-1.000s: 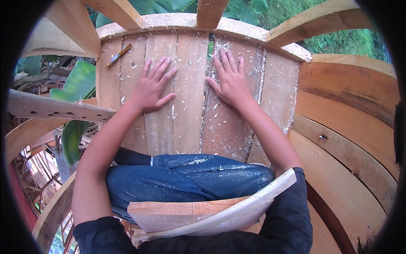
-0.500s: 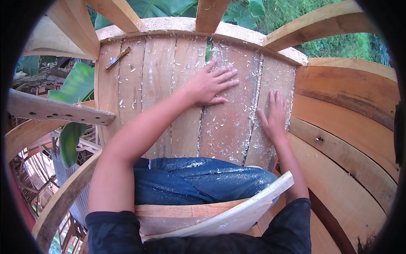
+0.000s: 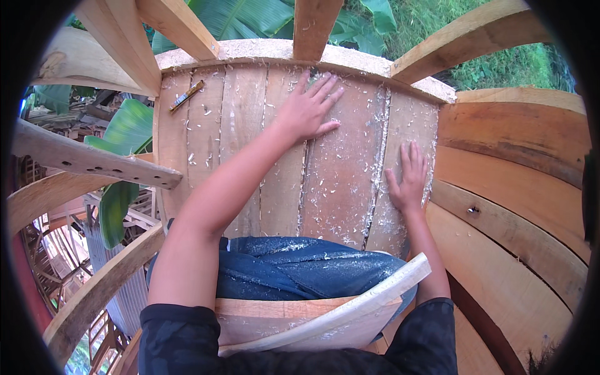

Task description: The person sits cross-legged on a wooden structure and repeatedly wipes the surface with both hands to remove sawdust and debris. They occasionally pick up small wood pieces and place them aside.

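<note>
Wood shavings lie scattered over a panel of upright planks (image 3: 337,181) in front of me. My left hand (image 3: 305,109) rests flat on the planks near their far edge, fingers spread, holding nothing. Lower on the right, my right hand (image 3: 409,181) lies on the last plank with its fingers stretched out, also with nothing in it. A thin brown-and-yellow stick-like tool (image 3: 187,95), perhaps a brush or chisel, lies at the panel's upper left, away from both hands.
Curved side planks (image 3: 512,162) rise on the right. Wooden ribs (image 3: 472,40) jut out beyond the far rim (image 3: 256,51), and a beam with holes (image 3: 94,159) enters from the left. A wooden crosspiece (image 3: 300,322) lies close in front of my body.
My left hand has slid up and slightly left across the planks toward the far rim. The right hand stays near the same plank. The whole view has shifted a little.
</note>
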The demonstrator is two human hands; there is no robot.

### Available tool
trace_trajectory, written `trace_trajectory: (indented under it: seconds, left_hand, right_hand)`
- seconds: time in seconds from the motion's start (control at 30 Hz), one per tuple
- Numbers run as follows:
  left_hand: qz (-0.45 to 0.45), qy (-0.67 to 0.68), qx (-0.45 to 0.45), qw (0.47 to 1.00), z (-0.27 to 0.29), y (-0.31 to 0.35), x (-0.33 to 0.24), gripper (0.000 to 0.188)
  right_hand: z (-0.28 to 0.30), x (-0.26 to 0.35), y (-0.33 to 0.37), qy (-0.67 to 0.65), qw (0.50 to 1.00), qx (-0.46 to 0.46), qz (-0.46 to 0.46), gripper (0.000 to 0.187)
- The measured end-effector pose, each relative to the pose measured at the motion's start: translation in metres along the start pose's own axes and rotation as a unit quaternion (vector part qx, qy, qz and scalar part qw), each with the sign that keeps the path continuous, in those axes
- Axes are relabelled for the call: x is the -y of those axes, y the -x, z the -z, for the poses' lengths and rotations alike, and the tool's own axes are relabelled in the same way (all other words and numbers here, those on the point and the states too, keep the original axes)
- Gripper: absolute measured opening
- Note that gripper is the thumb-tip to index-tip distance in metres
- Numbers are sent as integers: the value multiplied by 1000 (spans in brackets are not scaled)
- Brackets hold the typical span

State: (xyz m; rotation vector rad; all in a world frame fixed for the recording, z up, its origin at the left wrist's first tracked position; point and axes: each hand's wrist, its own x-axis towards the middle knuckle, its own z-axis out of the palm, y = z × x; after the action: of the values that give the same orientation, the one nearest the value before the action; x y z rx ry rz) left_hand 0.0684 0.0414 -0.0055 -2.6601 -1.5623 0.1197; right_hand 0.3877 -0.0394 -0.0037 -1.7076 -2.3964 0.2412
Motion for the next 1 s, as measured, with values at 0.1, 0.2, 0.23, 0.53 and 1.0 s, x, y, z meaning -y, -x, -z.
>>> trace_trajectory:
  seconds: [0.1,0.2,0.23,0.53,1.0]
  left_hand:
    - [-43,9,-47,998,12,-8,-17,80]
    - [-72,57,-22,996,9,-10,-37,81]
    - [-71,67,3,995,6,-9,-39,81]
    - [33,56,-36,997,1,-7,-11,79]
    - [230,69,-15,971,-3,42,35,97]
  right_hand:
    - [1,1,3,5,1000,8,-14,69]
    - [1,1,2,4,1000,3,-5,68]
    - [0,3,2,0,1000,1,-6,68]
    - [-2,-3,3,-7,1000,-4,-12,67]
    - [2,-1,1,-5,1000,-17,-10,67]
